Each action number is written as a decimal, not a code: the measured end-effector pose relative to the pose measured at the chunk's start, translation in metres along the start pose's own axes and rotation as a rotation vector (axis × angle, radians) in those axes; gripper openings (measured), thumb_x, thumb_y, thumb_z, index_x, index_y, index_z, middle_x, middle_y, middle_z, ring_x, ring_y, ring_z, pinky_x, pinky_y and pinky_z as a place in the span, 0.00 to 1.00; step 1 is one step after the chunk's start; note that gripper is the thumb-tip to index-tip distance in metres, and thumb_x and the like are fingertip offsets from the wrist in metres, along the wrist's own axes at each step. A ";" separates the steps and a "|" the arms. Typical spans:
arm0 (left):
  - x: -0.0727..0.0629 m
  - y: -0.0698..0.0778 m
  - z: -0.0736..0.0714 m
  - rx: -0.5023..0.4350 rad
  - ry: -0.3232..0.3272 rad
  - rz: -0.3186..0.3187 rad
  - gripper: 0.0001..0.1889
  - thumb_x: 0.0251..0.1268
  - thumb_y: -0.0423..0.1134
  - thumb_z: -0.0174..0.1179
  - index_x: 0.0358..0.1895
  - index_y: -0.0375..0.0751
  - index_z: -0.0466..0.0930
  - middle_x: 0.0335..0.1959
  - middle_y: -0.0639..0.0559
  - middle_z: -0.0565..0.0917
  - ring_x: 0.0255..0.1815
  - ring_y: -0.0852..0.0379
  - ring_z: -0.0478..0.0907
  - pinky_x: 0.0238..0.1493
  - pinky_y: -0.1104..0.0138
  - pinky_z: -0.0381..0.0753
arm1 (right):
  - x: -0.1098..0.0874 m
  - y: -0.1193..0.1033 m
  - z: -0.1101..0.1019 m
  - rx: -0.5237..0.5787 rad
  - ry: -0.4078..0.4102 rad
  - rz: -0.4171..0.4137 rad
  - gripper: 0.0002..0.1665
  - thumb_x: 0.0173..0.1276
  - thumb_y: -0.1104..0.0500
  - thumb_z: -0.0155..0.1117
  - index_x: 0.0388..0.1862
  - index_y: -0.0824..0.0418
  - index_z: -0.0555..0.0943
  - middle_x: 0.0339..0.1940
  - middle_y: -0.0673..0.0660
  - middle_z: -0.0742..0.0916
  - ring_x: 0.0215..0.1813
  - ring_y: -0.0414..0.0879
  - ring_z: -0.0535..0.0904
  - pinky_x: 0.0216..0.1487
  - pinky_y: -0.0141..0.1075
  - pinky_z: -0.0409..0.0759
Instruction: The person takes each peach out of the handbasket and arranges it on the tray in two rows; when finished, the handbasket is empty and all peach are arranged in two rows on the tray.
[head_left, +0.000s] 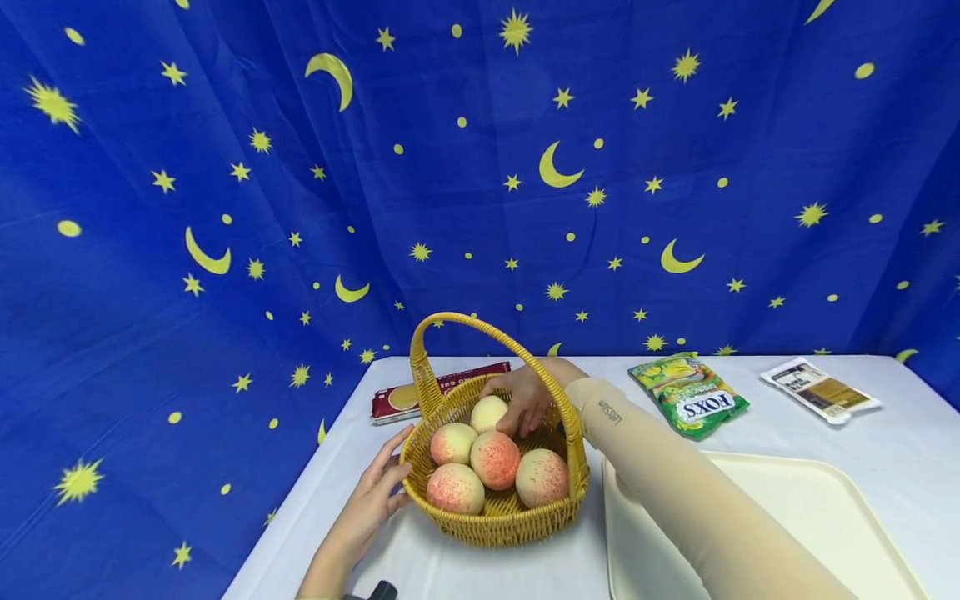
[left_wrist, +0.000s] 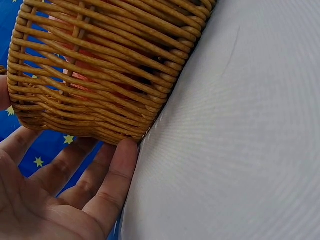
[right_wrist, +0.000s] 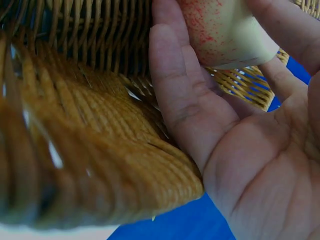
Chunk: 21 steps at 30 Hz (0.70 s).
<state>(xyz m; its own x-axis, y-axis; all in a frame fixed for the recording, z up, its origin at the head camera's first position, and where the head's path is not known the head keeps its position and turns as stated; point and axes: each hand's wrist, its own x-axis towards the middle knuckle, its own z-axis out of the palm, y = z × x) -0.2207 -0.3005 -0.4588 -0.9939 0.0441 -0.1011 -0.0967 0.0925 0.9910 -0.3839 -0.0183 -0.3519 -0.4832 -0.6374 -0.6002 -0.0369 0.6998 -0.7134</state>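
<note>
A yellow-brown wicker basket (head_left: pixel 491 529) with a tall arched handle stands on the table, holding several pale peaches blushed with red, such as the peach (head_left: pixel 496 460) in the middle. At its left side my left hand (head_left: pixel 372 492) rests its fingers against the woven wall, thumb by the rim; the left wrist view shows these fingertips (left_wrist: pixel 125 152) on the wicker. My right hand (head_left: pixel 523 398) reaches past the handle into the back of the basket. Its thumb and fingers hold a peach (right_wrist: pixel 225 35) between them in the right wrist view.
Behind the basket lies a dark red biscuit packet (head_left: pixel 393 403). To the right are a green Fox's candy bag (head_left: pixel 693 396) and a white-and-brown pouch (head_left: pixel 819 390). A cream tray (head_left: pixel 810 500) sits at front right, partly under my right forearm. A blue starry curtain (head_left: pixel 480 208) hangs behind.
</note>
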 end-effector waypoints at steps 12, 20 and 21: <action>0.002 0.000 0.002 0.003 0.011 0.007 0.33 0.84 0.44 0.51 0.88 0.57 0.55 0.84 0.33 0.63 0.77 0.37 0.72 0.63 0.57 0.86 | -0.010 -0.001 0.002 -0.077 0.028 -0.078 0.39 0.77 0.59 0.70 0.80 0.52 0.61 0.58 0.65 0.83 0.62 0.62 0.87 0.68 0.50 0.85; 0.002 -0.001 0.001 0.004 0.010 0.002 0.33 0.84 0.44 0.51 0.87 0.58 0.55 0.83 0.33 0.65 0.76 0.39 0.73 0.61 0.59 0.86 | -0.021 -0.001 0.000 -0.130 0.074 -0.154 0.41 0.77 0.58 0.69 0.82 0.54 0.61 0.62 0.65 0.78 0.54 0.59 0.89 0.63 0.49 0.87; 0.001 -0.001 0.001 0.004 0.010 0.000 0.33 0.84 0.45 0.51 0.87 0.58 0.55 0.82 0.33 0.66 0.74 0.40 0.74 0.60 0.60 0.86 | -0.022 -0.001 -0.001 -0.131 0.077 -0.164 0.40 0.77 0.59 0.69 0.81 0.54 0.61 0.62 0.66 0.79 0.52 0.58 0.90 0.61 0.48 0.88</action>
<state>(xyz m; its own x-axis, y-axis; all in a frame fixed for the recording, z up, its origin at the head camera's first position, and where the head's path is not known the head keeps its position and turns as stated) -0.2220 -0.2991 -0.4598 -0.9944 0.0339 -0.0999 -0.0962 0.0966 0.9907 -0.3739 -0.0051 -0.3375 -0.5268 -0.7232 -0.4466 -0.2318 0.6278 -0.7430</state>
